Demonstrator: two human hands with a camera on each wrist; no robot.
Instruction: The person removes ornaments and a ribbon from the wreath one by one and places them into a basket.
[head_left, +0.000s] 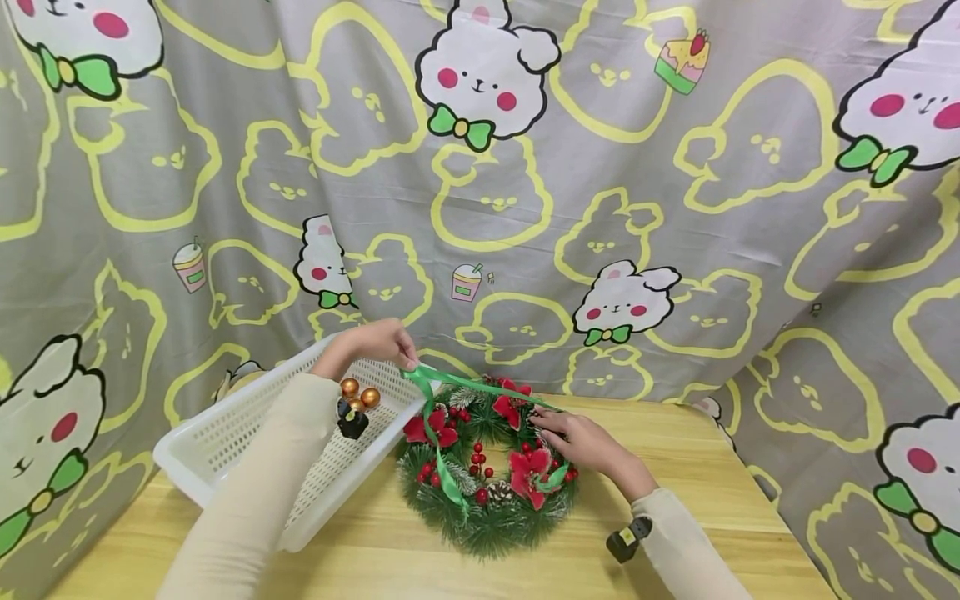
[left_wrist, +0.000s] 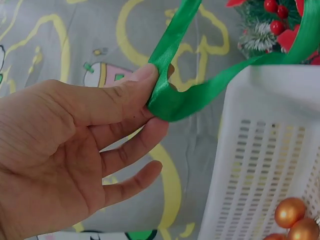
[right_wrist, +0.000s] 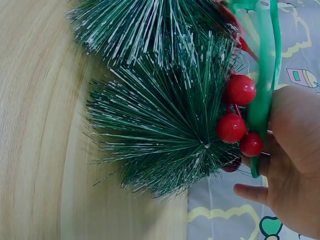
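Observation:
A green satin ribbon (head_left: 480,385) stretches between my two hands above a Christmas wreath (head_left: 491,533). My left hand (head_left: 386,340) is raised over the basket's far corner. In the left wrist view, its thumb and forefinger pinch a fold of the ribbon (left_wrist: 175,102), the other fingers loosely bent. One length of ribbon hangs from there across the wreath's left side. At the wreath's right edge, my right hand (head_left: 592,442) holds the ribbon between thumb and fingers, beside red berries (right_wrist: 241,90); its fingertips are partly hidden. Red flowers (head_left: 528,475) and a pinecone (head_left: 500,492) decorate the wreath.
A white perforated plastic basket (head_left: 180,462) stands left of the wreath, with several shiny copper-coloured balls (head_left: 371,397) inside; my left forearm crosses over it. The wooden table (head_left: 675,483) backs onto a grey patterned curtain (head_left: 510,275).

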